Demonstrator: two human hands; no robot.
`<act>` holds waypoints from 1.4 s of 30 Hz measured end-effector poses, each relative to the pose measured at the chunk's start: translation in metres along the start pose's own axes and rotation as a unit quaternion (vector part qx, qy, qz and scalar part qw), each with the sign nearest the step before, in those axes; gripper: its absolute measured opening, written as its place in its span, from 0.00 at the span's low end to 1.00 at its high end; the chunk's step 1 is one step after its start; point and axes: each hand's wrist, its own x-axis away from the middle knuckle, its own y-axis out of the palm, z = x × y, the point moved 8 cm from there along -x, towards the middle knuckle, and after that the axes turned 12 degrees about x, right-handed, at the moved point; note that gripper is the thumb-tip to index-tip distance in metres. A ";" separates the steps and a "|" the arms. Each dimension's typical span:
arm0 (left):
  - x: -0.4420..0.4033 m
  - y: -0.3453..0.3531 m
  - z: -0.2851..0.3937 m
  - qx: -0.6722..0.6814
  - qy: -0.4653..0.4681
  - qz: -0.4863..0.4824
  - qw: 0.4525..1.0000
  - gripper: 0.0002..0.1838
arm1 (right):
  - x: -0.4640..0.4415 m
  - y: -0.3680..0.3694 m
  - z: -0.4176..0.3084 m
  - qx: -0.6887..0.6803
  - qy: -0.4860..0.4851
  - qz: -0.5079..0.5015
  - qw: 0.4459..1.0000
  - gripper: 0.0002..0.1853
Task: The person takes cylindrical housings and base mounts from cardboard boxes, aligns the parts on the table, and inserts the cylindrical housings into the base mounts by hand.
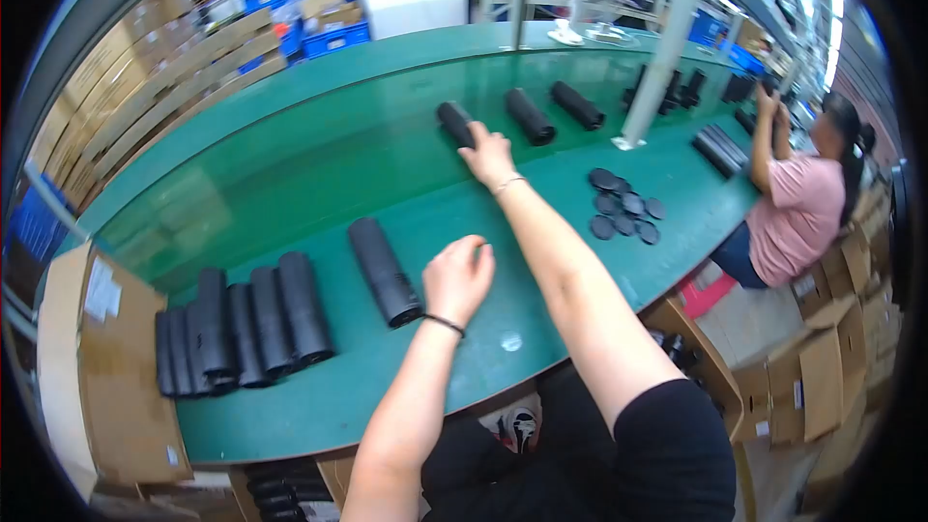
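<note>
My right hand (490,157) reaches across the green bench and has its fingers around the near end of a black tube (454,123). My left hand (458,278) is held over the bench, its fingers curled in and nothing visible in them. Just left of it lies a single black tube (384,273), apart from the hand. Two more black tubes, one (530,117) close to my right hand and another (578,105) farther right, lie along the back. Several flat black round discs (623,205) are spread in a loose group right of my right forearm.
Several black tubes (266,319) lie side by side at the left, by a cardboard box (126,367). A metal post (667,43) rises from the green bench (290,435). At the right a co-worker (797,193) handles a dark part, with more black tubes (720,150) nearby.
</note>
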 end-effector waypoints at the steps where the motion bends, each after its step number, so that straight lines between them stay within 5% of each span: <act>1: 0.003 0.023 0.009 0.031 0.002 -0.016 0.999 0.10 | 0.012 -0.014 0.034 0.031 0.017 -0.004 0.999 0.30; 2: 0.007 0.022 0.008 0.037 0.030 0.013 0.999 0.09 | 0.026 -0.027 0.026 0.092 0.017 -0.008 0.996 0.30; 3: -0.034 -0.032 0.003 -0.058 0.057 -0.038 0.996 0.08 | -0.002 -0.037 -0.022 -0.041 0.092 0.040 0.994 0.31; 6: -0.010 0.022 0.012 0.041 0.045 -0.013 0.998 0.06 | 0.047 -0.093 0.028 -0.005 0.013 0.083 0.996 0.30; 13: -0.002 0.028 0.019 0.102 0.052 -0.039 0.993 0.05 | 0.196 -0.229 0.065 -0.155 -0.122 0.148 0.969 0.15; 16: 0.011 0.032 0.041 0.118 0.069 -0.060 0.989 0.05 | 0.300 -0.245 0.147 -0.328 0.113 0.068 0.936 0.10; 17: 0.016 0.035 0.048 0.122 0.075 -0.068 0.987 0.05 | 0.338 -0.246 0.174 -0.380 0.174 0.112 0.902 0.10; 22: 0.034 0.060 0.074 0.107 0.149 -0.143 0.973 0.04 | 0.594 -0.169 0.301 -0.136 0.452 0.173 0.864 0.07; 25: 0.042 0.074 0.062 0.119 0.094 -0.183 0.971 0.04 | 0.742 -0.100 0.306 -0.251 0.637 0.086 0.724 0.06; 27: 0.045 0.087 0.065 0.131 0.060 -0.188 0.971 0.05 | 0.796 -0.083 0.299 -0.256 0.672 0.028 0.694 0.05; 29: 0.053 0.106 0.092 0.099 0.116 -0.242 0.958 0.05 | 0.811 -0.093 0.302 -0.124 0.559 0.045 0.819 0.05; 30: 0.060 0.118 0.106 0.090 0.105 -0.279 0.950 0.04 | 0.826 -0.088 0.305 -0.185 0.632 0.037 0.752 0.05; 33: 0.074 0.165 0.154 0.058 0.146 -0.351 0.923 0.04 | 0.824 -0.090 0.314 -0.053 0.659 -0.028 0.749 0.07; 39: 0.110 0.267 0.208 -0.029 0.384 -0.469 0.795 0.14 | 0.823 -0.038 0.329 -0.086 0.630 -0.099 0.765 0.07; 42: 0.119 0.302 0.194 -0.122 0.408 -0.516 0.743 0.20 | 0.828 -0.022 0.339 -0.147 0.641 -0.079 0.749 0.07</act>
